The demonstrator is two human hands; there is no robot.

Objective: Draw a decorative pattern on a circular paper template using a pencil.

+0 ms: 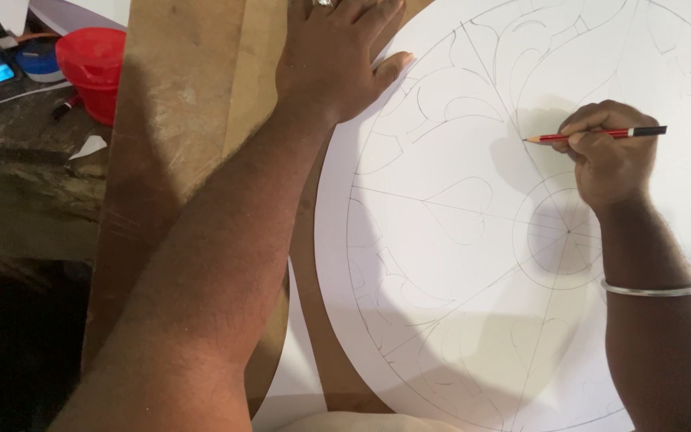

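left hand [333, 60]: spread flat, pressing round white paper sheet with pencilled pattern [441, 264] | right hand [605, 156]: pinching red-and-black wooden pencil [597, 134], tip on sheet

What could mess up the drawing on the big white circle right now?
The right hand rests on pencilled lines while holding the red pencil, so it might smudge them. Only the left hand pins the white round sheet at its edge; if it slips, a line could go crooked.

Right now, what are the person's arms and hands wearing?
Both forearms are bare, no sleeves or gloves. The left hand has a ring on one finger, at the picture's top edge. The right hand shows no ring; a thin silver bangle circles that wrist.
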